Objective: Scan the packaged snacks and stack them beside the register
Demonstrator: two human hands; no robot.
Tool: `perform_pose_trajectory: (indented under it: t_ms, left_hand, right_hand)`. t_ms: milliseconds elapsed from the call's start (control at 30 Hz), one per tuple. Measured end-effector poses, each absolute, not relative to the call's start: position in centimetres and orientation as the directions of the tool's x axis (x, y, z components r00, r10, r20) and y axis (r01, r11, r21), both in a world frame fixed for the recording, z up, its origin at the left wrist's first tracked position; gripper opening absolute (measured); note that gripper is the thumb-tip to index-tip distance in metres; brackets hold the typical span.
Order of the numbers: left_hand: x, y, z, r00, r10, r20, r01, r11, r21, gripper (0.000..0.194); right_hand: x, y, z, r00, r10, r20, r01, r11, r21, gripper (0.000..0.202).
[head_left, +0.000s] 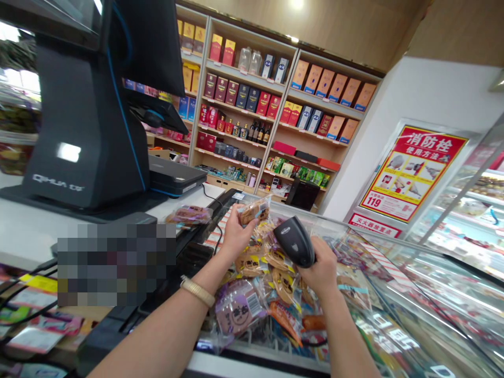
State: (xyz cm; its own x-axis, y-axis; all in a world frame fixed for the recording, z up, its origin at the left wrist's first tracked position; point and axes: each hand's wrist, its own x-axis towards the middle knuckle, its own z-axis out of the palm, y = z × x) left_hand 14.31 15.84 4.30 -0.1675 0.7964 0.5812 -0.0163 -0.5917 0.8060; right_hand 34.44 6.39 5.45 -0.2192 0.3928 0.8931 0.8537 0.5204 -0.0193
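Observation:
My left hand grips a small clear snack packet with brown contents and a barcode. A black handheld scanner is held in my right hand, its head tilted toward the packet. Packet and scanner are close but apart. Beneath both hands lies a pile of wrapped snacks, with yellow-marked packets in it. Near my left wrist rests a purple packet with a barcode. An orange packet lies lower in the pile.
A black cash register stands on the white counter at left, with purple packets near its edge. Glass display casing spans the right. Shelves of boxes and a red poster are behind. A cable hangs beside my left hand.

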Motion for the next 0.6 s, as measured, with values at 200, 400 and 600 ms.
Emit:
perform_pose_trajectory:
  t_ms: [200, 400, 600]
  left_hand:
    - [14.4, 15.6, 4.5, -0.158, 0.791, 0.592, -0.031, -0.603, 0.797, 0.031]
    - [14.6, 15.9, 4.1, -0.164, 0.802, 0.575, -0.082, -0.592, 0.802, 0.032]
    - [13.9, 17.5, 4.0, -0.407, 0.898, 0.166, -0.419, -0.345, 0.840, 0.021]
  right_hand:
    - [34.4, 6.3, 5.7, -0.220, 0.408, 0.886, 0.855, 0.518, -0.026, 0.008]
    - [34.5, 6.4, 5.5, -0.217, 0.402, 0.889, 0.859, 0.511, -0.022, 0.006]
    - [34.8, 6.6, 5.2, -0.229, 0.354, 0.907, 0.845, 0.534, 0.005, 0.010]
